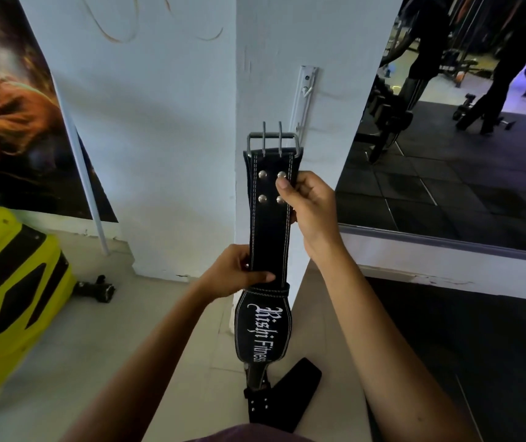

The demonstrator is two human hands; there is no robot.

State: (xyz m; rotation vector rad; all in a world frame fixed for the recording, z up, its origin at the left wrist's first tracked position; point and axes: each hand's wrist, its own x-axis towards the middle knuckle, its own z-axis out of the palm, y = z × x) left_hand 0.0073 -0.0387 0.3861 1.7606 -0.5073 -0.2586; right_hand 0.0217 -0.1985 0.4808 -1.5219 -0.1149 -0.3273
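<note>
Fig. 1. Head view, both hands on a black weightlifting belt, which I hold upright in front of a white wall corner.

(a) The steel double-prong buckle is at the top, and below it four rivets sit in a square. The wide padded section with white lettering hangs lowest, and beneath it the belt's tail runs down out of clear sight.

(b) My left hand grips the narrow strap just above the padded section. The thumb lies across the front and the fingers curl behind the left edge.

(c) My right hand pinches the strap's right edge beside the rivets. The thumb tip presses the front face between the two right-hand rivets, and the fingers are folded behind.

(d) A white hook rail is fixed to the wall just behind and above the buckle, apart from it.

(e) A second black belt lies on the floor below. A yellow machine housing stands at the left, a wall mirror is at the right and a poster is at the upper left
</note>
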